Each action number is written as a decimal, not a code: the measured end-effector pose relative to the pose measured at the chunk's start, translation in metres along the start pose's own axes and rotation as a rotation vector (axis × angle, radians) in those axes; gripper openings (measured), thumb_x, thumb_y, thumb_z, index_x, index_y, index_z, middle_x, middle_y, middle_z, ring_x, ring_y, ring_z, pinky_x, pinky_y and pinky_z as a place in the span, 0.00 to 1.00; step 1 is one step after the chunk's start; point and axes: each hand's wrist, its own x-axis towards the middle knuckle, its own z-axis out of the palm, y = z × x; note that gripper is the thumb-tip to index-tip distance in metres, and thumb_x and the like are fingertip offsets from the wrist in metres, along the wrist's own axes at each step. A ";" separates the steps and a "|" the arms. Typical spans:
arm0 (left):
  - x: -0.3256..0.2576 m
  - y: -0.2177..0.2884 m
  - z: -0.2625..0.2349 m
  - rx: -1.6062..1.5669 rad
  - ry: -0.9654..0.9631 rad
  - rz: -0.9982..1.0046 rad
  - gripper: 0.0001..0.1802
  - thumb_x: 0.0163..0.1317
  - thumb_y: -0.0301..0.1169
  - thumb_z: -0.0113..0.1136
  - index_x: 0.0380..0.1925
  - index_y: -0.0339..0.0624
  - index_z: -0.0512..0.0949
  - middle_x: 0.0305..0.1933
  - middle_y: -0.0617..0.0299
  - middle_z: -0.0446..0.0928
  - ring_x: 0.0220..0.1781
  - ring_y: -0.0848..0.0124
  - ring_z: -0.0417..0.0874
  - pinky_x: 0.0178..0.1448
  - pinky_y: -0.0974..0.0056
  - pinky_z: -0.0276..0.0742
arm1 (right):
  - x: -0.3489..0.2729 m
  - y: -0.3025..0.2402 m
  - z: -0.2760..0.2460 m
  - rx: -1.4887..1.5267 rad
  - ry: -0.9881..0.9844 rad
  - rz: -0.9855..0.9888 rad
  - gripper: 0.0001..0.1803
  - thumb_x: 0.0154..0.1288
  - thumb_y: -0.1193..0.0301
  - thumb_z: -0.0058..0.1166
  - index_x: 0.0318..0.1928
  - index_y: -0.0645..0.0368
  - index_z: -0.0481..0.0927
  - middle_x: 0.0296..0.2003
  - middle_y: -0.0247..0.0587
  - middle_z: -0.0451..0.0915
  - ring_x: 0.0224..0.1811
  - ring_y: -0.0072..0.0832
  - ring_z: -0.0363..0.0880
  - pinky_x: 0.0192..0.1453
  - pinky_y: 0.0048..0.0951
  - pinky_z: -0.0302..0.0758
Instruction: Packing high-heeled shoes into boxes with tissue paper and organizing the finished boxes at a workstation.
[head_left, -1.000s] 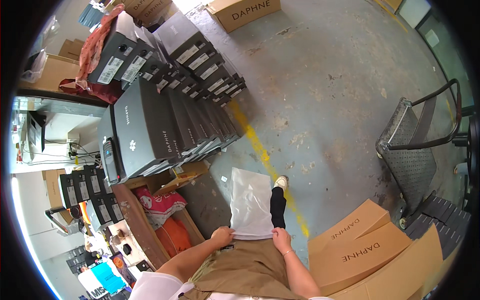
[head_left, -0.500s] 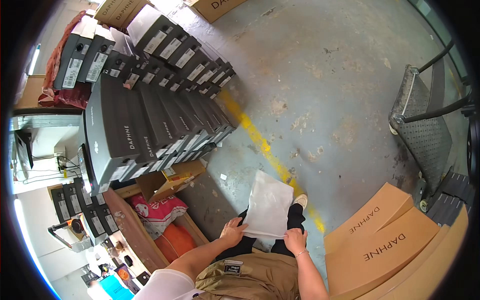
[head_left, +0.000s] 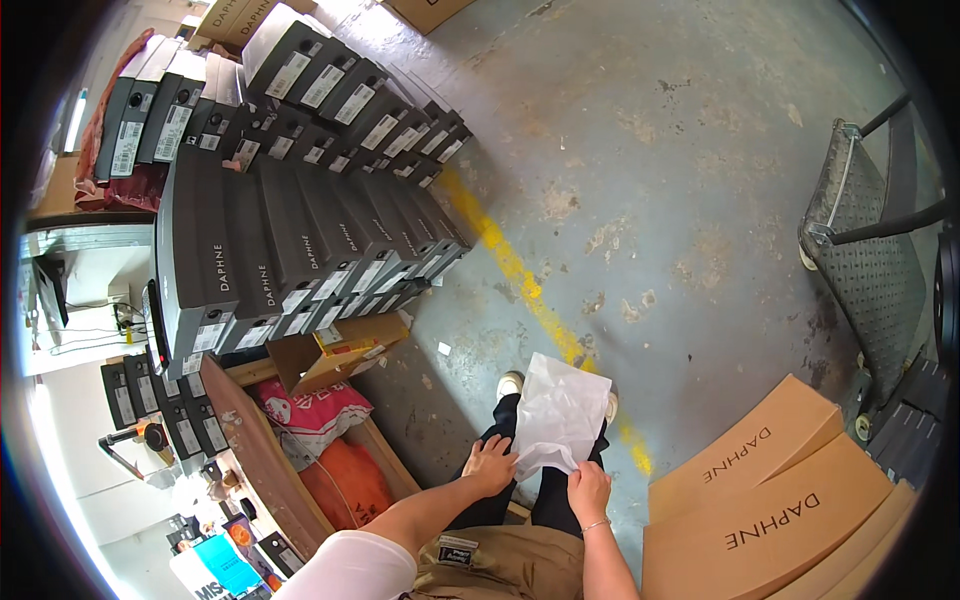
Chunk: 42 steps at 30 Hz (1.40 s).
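A thin, whitish, translucent bag [head_left: 563,405] lies over my lap, its near edge crumpled and slightly raised. My right hand [head_left: 589,490] pinches the near right part of that edge. At the near left corner is my left hand [head_left: 489,468], thumb side against the bag, with the other fingers somewhat spread; its grip there is partly hidden. Whether anything lies inside the bag cannot be seen. Dark trousers and light shoes show beneath and beyond it.
Dark grey shoe boxes [head_left: 290,230] are stacked at the left. Below them stand an open carton [head_left: 345,350] and a wooden bin holding red and orange sacks [head_left: 345,485]. Brown cartons [head_left: 765,500] sit at the right, near a metal-plated cart [head_left: 870,250]. A yellow line [head_left: 515,275] crosses the floor.
The bag and both hands have shifted slightly right in view. Its near edge, straight before, is now crumpled and lifted. My left fingers are more spread.
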 end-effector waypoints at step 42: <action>-0.017 -0.002 0.031 -0.107 0.173 -0.012 0.16 0.61 0.38 0.51 0.48 0.52 0.78 0.60 0.54 0.68 0.65 0.54 0.64 0.63 0.48 0.64 | -0.023 0.017 -0.010 0.035 0.031 0.055 0.05 0.58 0.72 0.52 0.35 0.58 0.78 0.34 0.43 0.78 0.40 0.43 0.76 0.43 0.44 0.70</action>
